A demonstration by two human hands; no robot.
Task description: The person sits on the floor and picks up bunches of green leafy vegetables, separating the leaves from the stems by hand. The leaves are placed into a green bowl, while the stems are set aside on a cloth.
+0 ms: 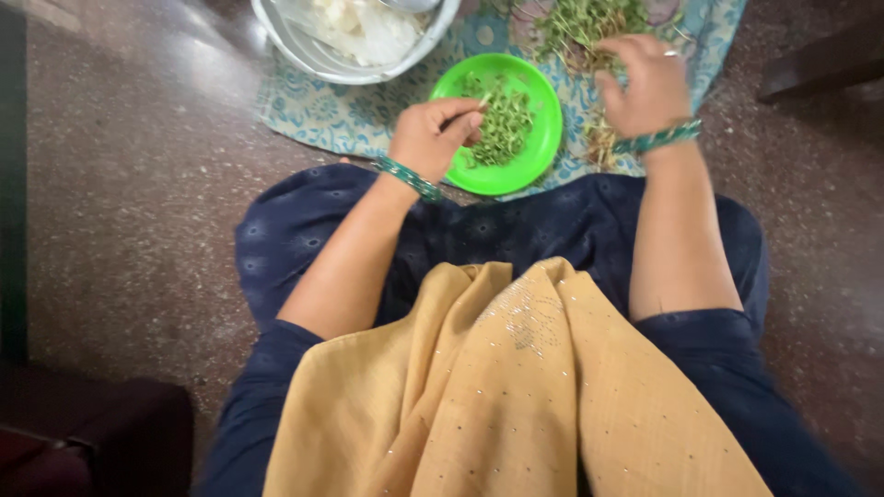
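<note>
My left hand (433, 136) hovers over the left edge of a bright green plate (543, 138), fingers pinched together on a small green stem or leaf. The plate holds a heap of picked green leaves (505, 121). My right hand (647, 85) rests to the right of the plate, fingers curled down into a loose pile of leafy green stalks (580, 23) spread on a blue patterned cloth (341, 115). Both wrists wear green bangles.
A white bowl (318, 57) with pale, whitish contents stands at the cloth's far left. The cloth lies on a speckled brown stone floor (129, 184). My dark blue clothes and a mustard scarf (516, 396) fill the foreground. Dark furniture edges show at lower left and upper right.
</note>
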